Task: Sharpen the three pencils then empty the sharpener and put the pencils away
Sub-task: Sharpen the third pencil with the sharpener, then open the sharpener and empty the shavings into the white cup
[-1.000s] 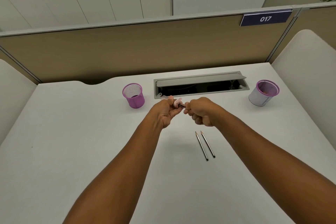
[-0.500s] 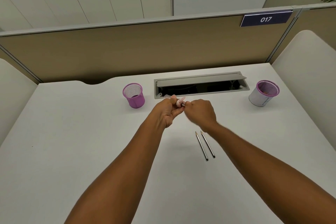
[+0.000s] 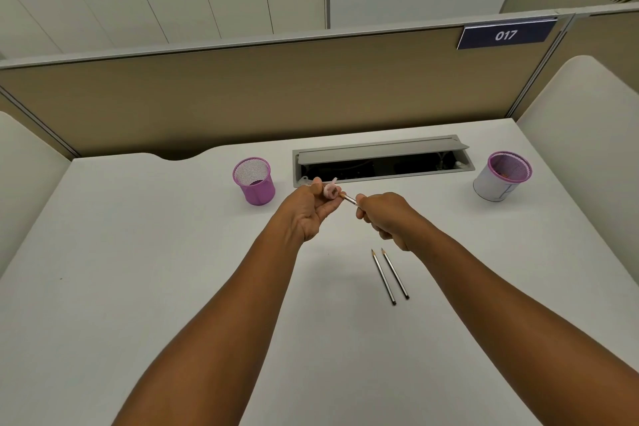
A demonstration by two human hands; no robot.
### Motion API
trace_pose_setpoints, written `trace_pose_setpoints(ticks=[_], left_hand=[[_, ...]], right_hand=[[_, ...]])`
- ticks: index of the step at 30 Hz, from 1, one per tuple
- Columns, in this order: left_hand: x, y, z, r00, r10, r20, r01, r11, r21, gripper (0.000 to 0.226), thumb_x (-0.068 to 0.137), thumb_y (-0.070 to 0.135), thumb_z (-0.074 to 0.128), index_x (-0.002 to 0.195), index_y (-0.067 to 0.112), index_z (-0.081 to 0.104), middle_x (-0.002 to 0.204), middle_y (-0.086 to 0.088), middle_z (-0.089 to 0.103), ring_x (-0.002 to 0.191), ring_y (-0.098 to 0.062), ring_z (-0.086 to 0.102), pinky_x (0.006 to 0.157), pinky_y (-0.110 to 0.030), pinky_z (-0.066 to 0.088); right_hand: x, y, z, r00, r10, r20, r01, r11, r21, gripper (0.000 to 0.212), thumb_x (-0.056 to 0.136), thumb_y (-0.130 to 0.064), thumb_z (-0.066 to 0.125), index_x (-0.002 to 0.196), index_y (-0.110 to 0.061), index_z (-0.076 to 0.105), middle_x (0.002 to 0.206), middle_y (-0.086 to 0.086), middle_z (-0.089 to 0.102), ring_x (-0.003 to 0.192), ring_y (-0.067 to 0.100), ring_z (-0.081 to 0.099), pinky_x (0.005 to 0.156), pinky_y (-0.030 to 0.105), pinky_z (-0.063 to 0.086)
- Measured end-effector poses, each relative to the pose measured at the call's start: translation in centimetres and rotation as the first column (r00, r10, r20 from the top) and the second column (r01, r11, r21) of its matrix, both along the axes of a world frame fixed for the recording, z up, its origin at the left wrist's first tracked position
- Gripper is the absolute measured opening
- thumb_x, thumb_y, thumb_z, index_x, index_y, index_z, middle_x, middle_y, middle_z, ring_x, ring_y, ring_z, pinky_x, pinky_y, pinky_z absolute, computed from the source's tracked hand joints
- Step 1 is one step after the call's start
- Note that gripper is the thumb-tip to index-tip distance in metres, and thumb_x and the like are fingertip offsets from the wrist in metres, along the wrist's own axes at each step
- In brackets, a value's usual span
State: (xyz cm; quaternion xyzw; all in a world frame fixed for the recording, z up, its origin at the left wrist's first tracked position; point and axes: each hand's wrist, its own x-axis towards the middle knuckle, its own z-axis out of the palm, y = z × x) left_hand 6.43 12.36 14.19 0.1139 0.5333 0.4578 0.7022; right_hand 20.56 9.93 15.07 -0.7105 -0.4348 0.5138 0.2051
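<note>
My left hand (image 3: pixel 311 211) pinches a small pink sharpener (image 3: pixel 331 190) between thumb and fingers above the white desk (image 3: pixel 138 287). My right hand (image 3: pixel 387 218) grips a pencil (image 3: pixel 350 199); its tip points at the sharpener, and most of its shaft is hidden in my fist. Two more pencils (image 3: pixel 390 276) lie side by side on the desk below my right hand, points facing away from me.
A purple mesh cup (image 3: pixel 254 181) stands left of an open grey cable tray (image 3: pixel 380 161). A second mesh cup with a white wrap (image 3: pixel 501 176) stands at the far right. A beige partition closes off the desk's back edge.
My right hand has drawn back to the right, so the pencil's tip end now shows between the hands. The left hand's palm has turned more upward.
</note>
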Motion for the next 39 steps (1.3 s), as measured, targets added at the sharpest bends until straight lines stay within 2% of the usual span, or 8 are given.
trace_pose_setpoints(ticks=[3, 5, 20, 23, 25, 31, 35, 39], left_hand=[[-0.2, 0.1, -0.1, 0.999, 0.009, 0.031, -0.009, 1.000, -0.006, 0.041, 0.102, 0.010, 0.043, 0.143, 0.007, 0.043, 0.103, -0.022, 0.063, 0.114, -0.037, 0.061, 0.101, -0.045, 0.047], [-0.3, 0.1, -0.2, 0.999, 0.016, 0.049, -0.015, 1.000, -0.012, 0.041, 0.102, 0.009, 0.043, 0.143, 0.008, 0.043, 0.099, -0.022, 0.064, 0.118, -0.038, 0.058, 0.101, -0.045, 0.046], [-1.5, -0.3, -2.2, 0.987, 0.097, 0.126, -0.084, 0.991, -0.102, 0.029, 0.102, 0.005, 0.042, 0.129, 0.004, 0.049, 0.093, -0.022, 0.062, 0.108, -0.033, 0.060, 0.103, -0.046, 0.046], [-1.3, -0.6, -3.4, 0.984, 0.104, 0.143, -0.087, 0.989, -0.121, 0.019, 0.101, 0.003, 0.042, 0.119, 0.006, 0.049, 0.087, -0.020, 0.060, 0.089, -0.029, 0.061, 0.086, -0.045, 0.056], [-1.1, -0.9, -4.4, 0.985, 0.098, 0.140, -0.080, 0.988, -0.132, 0.020, 0.101, 0.005, 0.043, 0.121, 0.004, 0.048, 0.088, -0.019, 0.060, 0.089, -0.028, 0.061, 0.086, -0.045, 0.056], [-0.3, -2.0, -6.0, 0.984, 0.077, 0.161, -0.053, 0.987, -0.149, 0.021, 0.101, 0.009, 0.045, 0.121, 0.001, 0.047, 0.096, -0.023, 0.061, 0.101, -0.033, 0.061, 0.097, -0.045, 0.050], [0.1, -2.6, -7.1, 0.983, 0.070, 0.168, -0.037, 0.981, -0.192, 0.029, 0.101, 0.013, 0.048, 0.125, -0.002, 0.049, 0.109, -0.023, 0.061, 0.111, -0.033, 0.061, 0.093, -0.044, 0.053], [0.0, -3.3, -7.8, 0.973, 0.078, 0.219, -0.025, 0.972, -0.233, 0.022, 0.101, 0.014, 0.049, 0.107, -0.001, 0.064, 0.106, -0.022, 0.061, 0.106, -0.030, 0.061, 0.100, -0.042, 0.049]], right_hand=[[0.2, -0.1, -0.7, 0.998, 0.045, 0.052, -0.047, 0.998, 0.046, 0.037, 0.098, -0.035, 0.042, 0.076, -0.014, 0.062, 0.082, 0.005, 0.054, 0.066, 0.018, 0.043, 0.056, 0.028, 0.037], [0.4, -0.2, -1.1, 0.994, 0.078, 0.076, -0.083, 0.994, 0.067, 0.036, 0.098, -0.037, 0.041, 0.078, -0.016, 0.062, 0.085, 0.004, 0.057, 0.070, 0.017, 0.046, 0.060, 0.028, 0.040], [2.9, -1.9, -5.1, 0.996, 0.075, 0.053, -0.082, 0.984, 0.158, 0.019, 0.096, -0.025, 0.052, 0.100, -0.011, 0.063, 0.090, -0.001, 0.059, 0.075, 0.011, 0.052, 0.065, 0.024, 0.043], [3.8, -2.2, -6.5, 0.997, 0.026, 0.078, -0.039, 0.985, 0.168, 0.018, 0.096, -0.021, 0.052, 0.101, -0.010, 0.065, 0.086, -0.002, 0.056, 0.077, 0.014, 0.051, 0.064, 0.025, 0.042], [4.6, -2.4, -7.5, 0.996, -0.026, 0.085, 0.010, 0.984, 0.180, 0.017, 0.095, -0.019, 0.053, 0.104, -0.013, 0.066, 0.084, -0.003, 0.057, 0.075, 0.012, 0.052, 0.063, 0.023, 0.042], [7.1, -2.9, -11.0, 0.960, -0.130, 0.247, 0.102, 0.987, 0.122, 0.013, 0.088, -0.022, 0.056, 0.090, -0.022, 0.068, 0.096, -0.003, 0.067, 0.086, 0.015, 0.058, 0.070, 0.027, 0.045], [8.2, -3.6, -12.7, 0.926, -0.112, 0.359, 0.093, 0.993, 0.071, 0.016, 0.086, -0.018, 0.053, 0.090, -0.019, 0.069, 0.095, -0.001, 0.068, 0.087, 0.018, 0.059, 0.070, 0.028, 0.046], [8.7, -4.2, -13.9, 0.898, -0.093, 0.430, 0.080, 0.996, 0.048, 0.018, 0.083, -0.017, 0.053, 0.086, -0.020, 0.070, 0.097, 0.003, 0.068, 0.089, 0.022, 0.061, 0.071, 0.029, 0.049]])
